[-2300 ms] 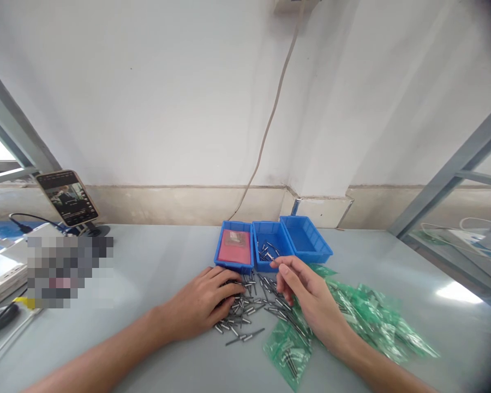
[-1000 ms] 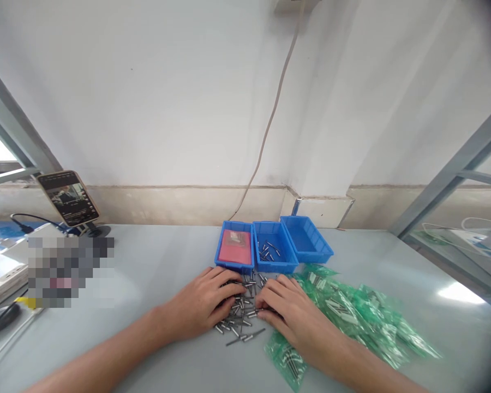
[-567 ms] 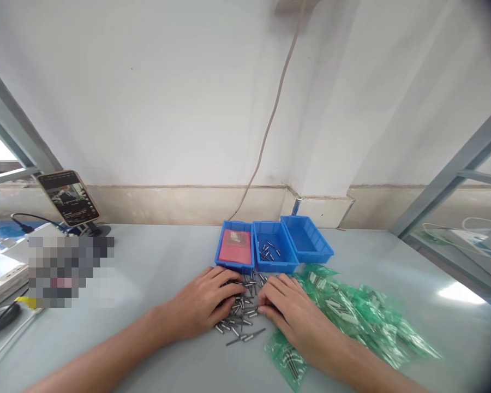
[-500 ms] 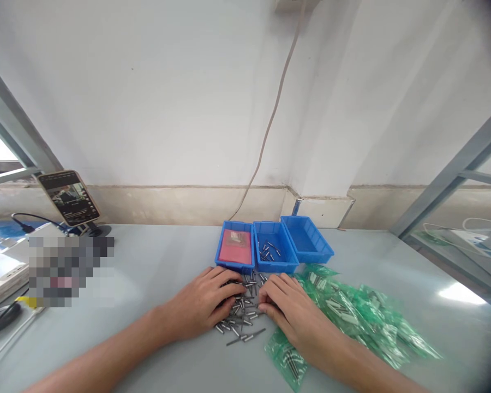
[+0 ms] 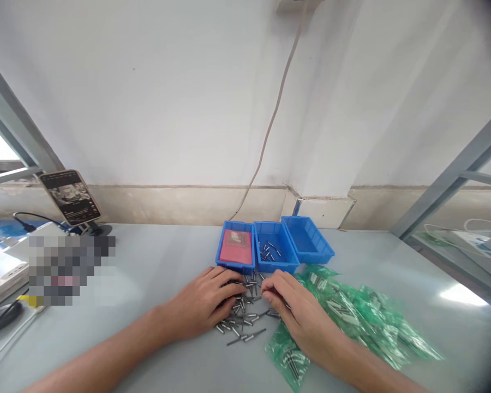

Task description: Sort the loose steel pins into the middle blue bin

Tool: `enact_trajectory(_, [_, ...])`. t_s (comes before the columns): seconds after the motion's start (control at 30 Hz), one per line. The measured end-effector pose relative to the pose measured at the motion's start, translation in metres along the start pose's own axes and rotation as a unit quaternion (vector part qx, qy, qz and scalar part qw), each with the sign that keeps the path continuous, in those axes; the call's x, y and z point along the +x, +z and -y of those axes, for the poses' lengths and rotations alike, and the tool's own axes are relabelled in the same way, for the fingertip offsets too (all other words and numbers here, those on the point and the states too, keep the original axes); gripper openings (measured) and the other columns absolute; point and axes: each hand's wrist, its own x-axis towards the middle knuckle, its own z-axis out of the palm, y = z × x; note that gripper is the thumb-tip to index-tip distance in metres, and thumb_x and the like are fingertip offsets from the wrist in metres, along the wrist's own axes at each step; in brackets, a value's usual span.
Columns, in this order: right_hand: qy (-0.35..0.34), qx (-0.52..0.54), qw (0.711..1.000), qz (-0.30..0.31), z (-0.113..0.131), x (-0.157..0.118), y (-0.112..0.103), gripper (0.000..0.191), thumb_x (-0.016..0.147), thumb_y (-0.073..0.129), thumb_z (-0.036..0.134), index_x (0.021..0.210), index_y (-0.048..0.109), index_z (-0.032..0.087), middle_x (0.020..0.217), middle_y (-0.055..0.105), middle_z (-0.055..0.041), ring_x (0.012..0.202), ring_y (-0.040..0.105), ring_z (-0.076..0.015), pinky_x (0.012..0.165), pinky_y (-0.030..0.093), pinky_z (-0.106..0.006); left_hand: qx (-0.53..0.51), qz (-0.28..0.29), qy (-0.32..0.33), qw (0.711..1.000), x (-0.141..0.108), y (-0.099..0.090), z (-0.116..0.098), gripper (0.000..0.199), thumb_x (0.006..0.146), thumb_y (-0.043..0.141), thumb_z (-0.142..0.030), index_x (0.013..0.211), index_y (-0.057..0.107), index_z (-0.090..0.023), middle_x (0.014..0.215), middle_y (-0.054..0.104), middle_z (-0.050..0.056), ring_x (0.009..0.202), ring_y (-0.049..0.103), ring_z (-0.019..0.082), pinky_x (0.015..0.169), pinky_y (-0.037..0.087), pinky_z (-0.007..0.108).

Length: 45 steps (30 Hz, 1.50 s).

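A loose pile of small metal pins point(image 5: 238, 322), each with a thin dark shank and a shinier thick end, lies on the grey table. My left hand point(image 5: 204, 301) rests at the pile's left side, its fingers bent over some pins and the thumb apart from the index finger. Across the pile, my right hand point(image 5: 292, 305) has thumb and fingertips pinched together; what they hold, if anything, is hidden. Several pins lie just under its thumb. Beside my right wrist is a green plastic bag point(image 5: 288, 357) with pins inside.
Behind the pile stand a blue bin point(image 5: 235, 267) with a pink sheet, a blue bin point(image 5: 277, 267) with several pins, and a third blue bin point(image 5: 311, 254). Green bags point(image 5: 364, 316) heap up on the right. A phone point(image 5: 70, 197) on a stand and cables are at left.
My right hand has shifted slightly up and right, its fingers drawing closer together. Pins under its thumb now show. My left hand has stayed in place.
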Motion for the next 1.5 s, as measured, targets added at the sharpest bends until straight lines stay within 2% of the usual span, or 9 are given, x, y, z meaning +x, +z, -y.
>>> enact_trajectory(0.47, [0.044, 0.019, 0.999, -0.009, 0.0038, -0.0003, -0.0019, 0.02, 0.115, 0.044, 0.032, 0.099, 0.054, 0.026, 0.088, 0.064, 0.0013, 0.082, 0.06, -0.0202, 0.072, 0.043, -0.031, -0.002, -0.001, -0.001, 1.0, 0.0001, 0.0, 0.0008, 0.032, 0.109, 0.053, -0.017, 0.139, 0.064, -0.023, 0.139, 0.066, 0.009, 0.124, 0.063, 0.026, 0.107, 0.052, 0.042])
enact_trajectory(0.93, [0.024, 0.021, 1.0, 0.004, -0.0019, 0.0009, 0.0006, 0.019, 0.116, 0.046, 0.034, 0.107, 0.06, 0.028, 0.1, 0.07, 0.0009, 0.092, 0.065, -0.021, 0.082, 0.048, -0.033, -0.002, -0.007, -0.002, 1.0, 0.0002, 0.0002, 0.0006, 0.031, 0.109, 0.054, -0.018, 0.138, 0.065, -0.023, 0.138, 0.067, 0.009, 0.124, 0.063, 0.025, 0.107, 0.052, 0.041])
enact_trajectory(1.5, [0.023, 0.019, 1.0, 0.003, 0.0001, -0.0002, -0.0009, 0.019, 0.115, 0.046, 0.034, 0.106, 0.062, 0.027, 0.099, 0.07, -0.0008, 0.091, 0.066, -0.0216, 0.08, 0.049, -0.034, 0.0, -0.013, 0.002, 1.0, -0.0002, 0.0, -0.0005, 0.031, 0.109, 0.053, -0.017, 0.137, 0.065, -0.023, 0.137, 0.067, 0.009, 0.123, 0.064, 0.025, 0.107, 0.053, 0.041])
